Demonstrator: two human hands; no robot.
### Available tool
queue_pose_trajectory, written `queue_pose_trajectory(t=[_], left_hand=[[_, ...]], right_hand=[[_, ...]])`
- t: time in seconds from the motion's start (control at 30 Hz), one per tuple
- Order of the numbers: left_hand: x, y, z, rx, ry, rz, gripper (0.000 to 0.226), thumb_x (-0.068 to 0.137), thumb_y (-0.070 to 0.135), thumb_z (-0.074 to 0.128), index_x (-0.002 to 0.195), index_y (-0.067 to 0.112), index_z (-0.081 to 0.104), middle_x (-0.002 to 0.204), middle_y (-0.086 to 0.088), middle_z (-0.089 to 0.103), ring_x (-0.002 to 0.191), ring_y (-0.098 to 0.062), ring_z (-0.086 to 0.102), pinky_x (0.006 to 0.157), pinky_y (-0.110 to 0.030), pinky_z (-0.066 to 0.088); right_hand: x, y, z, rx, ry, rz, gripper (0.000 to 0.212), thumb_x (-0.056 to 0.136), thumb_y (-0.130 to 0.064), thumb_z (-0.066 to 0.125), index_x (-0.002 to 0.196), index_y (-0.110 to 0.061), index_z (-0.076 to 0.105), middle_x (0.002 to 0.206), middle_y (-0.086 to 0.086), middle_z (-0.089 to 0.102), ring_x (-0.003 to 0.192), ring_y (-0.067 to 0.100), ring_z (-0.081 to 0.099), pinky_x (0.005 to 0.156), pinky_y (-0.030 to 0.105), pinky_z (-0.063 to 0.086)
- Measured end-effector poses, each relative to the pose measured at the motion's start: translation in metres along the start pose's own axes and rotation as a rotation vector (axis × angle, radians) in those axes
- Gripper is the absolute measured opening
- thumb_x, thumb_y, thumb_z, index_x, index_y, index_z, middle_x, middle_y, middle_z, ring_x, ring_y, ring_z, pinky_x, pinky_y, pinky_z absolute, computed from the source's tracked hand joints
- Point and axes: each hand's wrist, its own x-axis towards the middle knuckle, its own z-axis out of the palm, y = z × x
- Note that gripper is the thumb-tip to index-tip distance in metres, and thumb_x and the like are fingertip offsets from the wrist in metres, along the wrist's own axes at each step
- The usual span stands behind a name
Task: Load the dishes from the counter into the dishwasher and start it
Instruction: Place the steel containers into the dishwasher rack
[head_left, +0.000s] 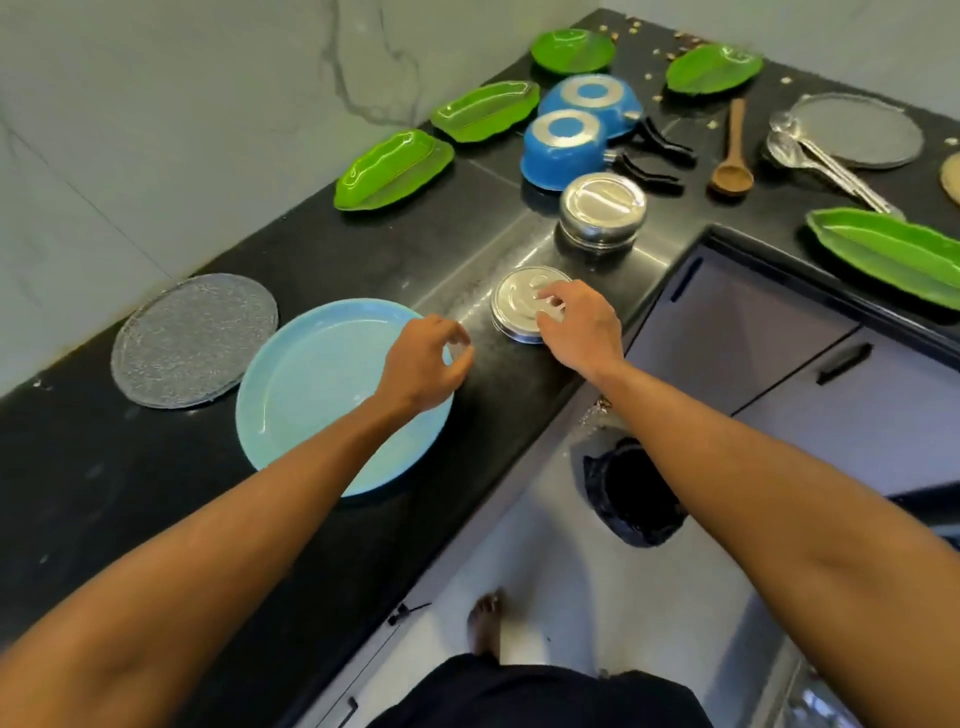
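Observation:
A light blue plate (311, 384) lies on the black counter (78, 493) in front of me. My left hand (426, 358) hovers over the plate's right rim with loosely curled fingers and holds nothing. To its right sits a small steel lidded container (519, 301). My right hand (576, 327) rests on it, fingers curled over its lid and near edge. A second steel container (602, 210) stands behind it.
A clear glass plate (192, 340) lies left of the blue one. Several green leaf-shaped plates (392, 169), two upturned blue pans (563, 148), a wooden spoon (732, 156), steel spoons (821, 161) and another glass plate (857, 130) fill the corner. Grey cabinet fronts (753, 332) below right; floor drain (634, 493).

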Motion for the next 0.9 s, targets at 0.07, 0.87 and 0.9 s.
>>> queue_pose_trajectory(t=[0.07,0.87,0.9], left_hand=[[0.016,0.003,0.007,-0.012,-0.044,-0.007,0.028,0.091,0.042,0.063,0.109,0.022,0.066,0.111,0.0,0.064,0.101,-0.014,0.056,0.091,-0.03,0.048],[0.117,0.014,0.055,0.348,-0.54,-0.261,0.162,0.011,0.1,0.056,0.148,0.023,0.017,0.156,-0.004,0.02,0.142,-0.031,0.026,0.113,-0.054,0.032],[0.116,0.015,0.053,0.339,-0.528,-0.263,0.162,0.012,0.1,0.056,0.15,0.023,0.015,0.158,-0.003,0.018,0.144,-0.03,0.024,0.114,-0.053,0.031]], right_hand=[[0.016,-0.002,-0.002,-0.044,0.019,0.014,0.035,0.087,-0.034,0.067,0.122,-0.031,0.064,0.123,-0.003,0.06,0.116,0.022,0.056,0.093,0.038,0.05],[0.213,0.069,-0.053,-0.307,-0.263,0.076,0.12,0.051,-0.094,0.062,0.152,-0.047,0.017,0.164,0.007,0.004,0.146,0.046,0.012,0.11,0.065,0.031],[0.215,0.071,-0.052,-0.305,-0.264,0.063,0.118,0.052,-0.092,0.062,0.151,-0.046,0.018,0.163,0.007,0.005,0.145,0.046,0.014,0.109,0.065,0.032]])
